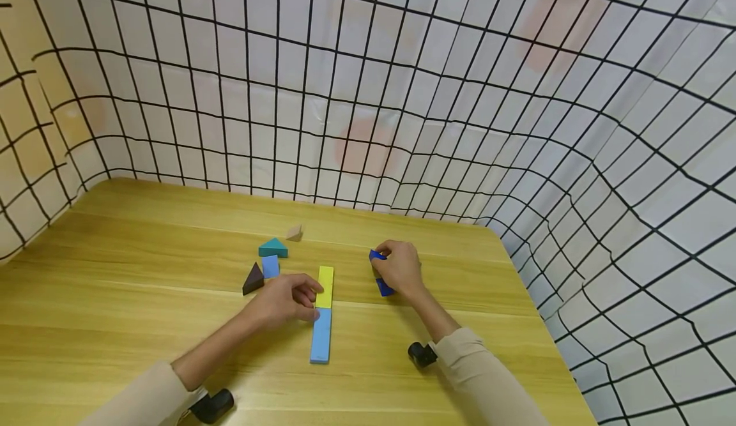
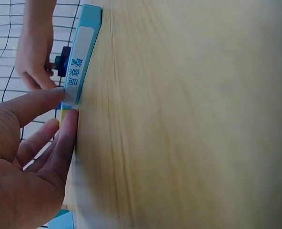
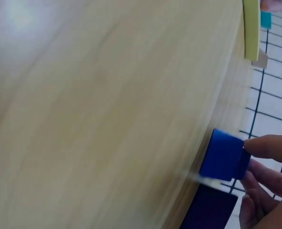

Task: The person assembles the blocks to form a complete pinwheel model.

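A yellow block (image 1: 325,287) and a light blue block (image 1: 321,340) with printed characters lie end to end on the table. My left hand (image 1: 280,303) is at their left side, its fingertips touching near the joint; the fingers are loosely bent and do not close round either block. To the right, my right hand (image 1: 402,269) pinches a blue block (image 3: 222,155) between thumb and fingers. Another dark blue block (image 1: 384,287) is just below that hand, close to the held one. The right hand partly hides both blue blocks in the head view.
Left of the yellow block are a small blue block (image 1: 270,266), a dark triangular block (image 1: 253,279), a teal triangular block (image 1: 273,248) and a tan block (image 1: 294,232). A black wire grid (image 1: 345,119) borders the wooden table (image 1: 144,324) at the back and sides.
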Tool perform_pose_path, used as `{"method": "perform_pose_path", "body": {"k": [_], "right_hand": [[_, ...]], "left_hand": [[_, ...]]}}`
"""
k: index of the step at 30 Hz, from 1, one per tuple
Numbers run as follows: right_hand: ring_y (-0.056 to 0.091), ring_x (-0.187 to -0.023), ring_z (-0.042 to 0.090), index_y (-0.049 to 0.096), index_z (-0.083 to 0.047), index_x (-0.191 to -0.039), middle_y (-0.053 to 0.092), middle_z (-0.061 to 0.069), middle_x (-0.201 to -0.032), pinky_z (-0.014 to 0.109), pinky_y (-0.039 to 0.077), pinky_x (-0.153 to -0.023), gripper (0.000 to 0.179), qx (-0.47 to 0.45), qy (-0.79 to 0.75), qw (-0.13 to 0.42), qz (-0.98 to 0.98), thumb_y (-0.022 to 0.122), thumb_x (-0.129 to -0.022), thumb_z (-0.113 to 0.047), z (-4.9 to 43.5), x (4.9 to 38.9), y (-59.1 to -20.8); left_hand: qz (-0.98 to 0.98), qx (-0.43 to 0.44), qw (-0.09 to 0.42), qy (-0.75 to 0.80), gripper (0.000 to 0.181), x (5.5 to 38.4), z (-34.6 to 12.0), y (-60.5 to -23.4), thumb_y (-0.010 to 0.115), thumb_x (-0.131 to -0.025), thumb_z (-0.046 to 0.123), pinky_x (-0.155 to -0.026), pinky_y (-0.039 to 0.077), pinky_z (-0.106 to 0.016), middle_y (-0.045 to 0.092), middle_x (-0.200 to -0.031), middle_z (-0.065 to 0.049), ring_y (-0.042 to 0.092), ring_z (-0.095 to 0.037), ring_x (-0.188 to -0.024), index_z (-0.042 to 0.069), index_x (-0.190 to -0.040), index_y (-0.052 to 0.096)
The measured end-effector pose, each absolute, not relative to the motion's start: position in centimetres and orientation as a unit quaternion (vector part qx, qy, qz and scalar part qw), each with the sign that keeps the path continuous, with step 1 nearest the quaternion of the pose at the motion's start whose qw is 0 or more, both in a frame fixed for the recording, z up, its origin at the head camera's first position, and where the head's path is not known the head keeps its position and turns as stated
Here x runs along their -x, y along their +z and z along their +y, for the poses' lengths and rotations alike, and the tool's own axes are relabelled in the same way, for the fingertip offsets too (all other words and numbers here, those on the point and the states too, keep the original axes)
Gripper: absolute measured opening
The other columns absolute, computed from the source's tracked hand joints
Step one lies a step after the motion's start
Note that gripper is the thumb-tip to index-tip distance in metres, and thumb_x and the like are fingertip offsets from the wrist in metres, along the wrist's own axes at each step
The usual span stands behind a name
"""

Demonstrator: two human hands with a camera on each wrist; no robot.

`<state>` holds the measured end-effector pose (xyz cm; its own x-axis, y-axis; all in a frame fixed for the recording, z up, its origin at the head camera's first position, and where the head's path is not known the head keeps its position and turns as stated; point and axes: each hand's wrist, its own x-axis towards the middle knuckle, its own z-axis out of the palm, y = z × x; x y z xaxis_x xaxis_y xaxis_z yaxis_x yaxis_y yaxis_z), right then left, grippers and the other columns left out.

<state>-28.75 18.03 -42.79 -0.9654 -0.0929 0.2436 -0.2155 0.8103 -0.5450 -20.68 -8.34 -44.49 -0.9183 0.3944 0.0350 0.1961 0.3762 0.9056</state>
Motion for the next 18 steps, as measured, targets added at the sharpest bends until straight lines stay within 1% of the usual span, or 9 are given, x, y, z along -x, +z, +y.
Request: {"method": "perform_pose_path", "body": {"k": [6,9,11,14,18], "right_hand": [[0.066,-0.089,0.029,0.078,-0.006,-0.101,0.073,0.012,-0.096,0.044,0.056,-0.079,0.016,-0.102,0.319,0.09,-0.938,0.076,-0.086,-0.01,16.8,28.6,-42.7],[0.065,-0.085,0.028,0.078,-0.005,-0.1,0.073,0.013,-0.095,0.044,0.055,-0.078,0.015,-0.117,0.329,0.086,-0.933,0.077,-0.086,-0.01,16.1,28.6,-42.6],[0.064,-0.084,0.026,0.078,-0.005,-0.1,0.073,0.012,-0.095,0.041,0.054,-0.075,0.015,-0.124,0.329,0.083,-0.933,0.077,-0.086,-0.011,15.7,28.7,-42.6],[0.063,-0.084,0.025,0.078,-0.006,-0.1,0.074,0.01,-0.095,0.038,0.052,-0.074,0.015,-0.134,0.325,0.077,-0.933,0.077,-0.086,-0.012,15.0,28.9,-42.7],[0.064,-0.088,0.025,0.078,-0.005,-0.1,0.075,0.01,-0.096,0.038,0.053,-0.077,0.015,-0.149,0.328,0.069,-0.93,0.077,-0.086,-0.01,14.3,29.0,-42.8]], "left_hand": [[0.826,-0.177,0.095,0.527,0.04,20.7,-8.3,-44.5,0.087,-0.079,0.009,-0.073,0.054,-0.023,0.067,-0.095,-0.007,0.064,-0.015,-0.084,0.001,-0.114,0.069],[0.827,-0.174,0.094,0.527,0.04,20.8,-8.3,-44.5,0.087,-0.079,0.009,-0.073,0.054,-0.023,0.067,-0.095,-0.007,0.064,-0.015,-0.084,0.001,-0.114,0.07],[0.827,-0.173,0.095,0.527,0.04,20.8,-8.3,-44.5,0.087,-0.079,0.009,-0.073,0.054,-0.023,0.067,-0.095,-0.007,0.064,-0.015,-0.083,0.001,-0.114,0.07],[0.827,-0.173,0.095,0.527,0.04,20.8,-8.3,-44.5,0.087,-0.078,0.009,-0.073,0.054,-0.023,0.067,-0.094,-0.007,0.064,-0.015,-0.083,0.001,-0.113,0.07],[0.829,-0.173,0.094,0.524,0.04,20.8,-8.3,-44.5,0.087,-0.078,0.009,-0.073,0.054,-0.023,0.067,-0.093,-0.006,0.064,-0.014,-0.082,0.001,-0.113,0.07]]}}
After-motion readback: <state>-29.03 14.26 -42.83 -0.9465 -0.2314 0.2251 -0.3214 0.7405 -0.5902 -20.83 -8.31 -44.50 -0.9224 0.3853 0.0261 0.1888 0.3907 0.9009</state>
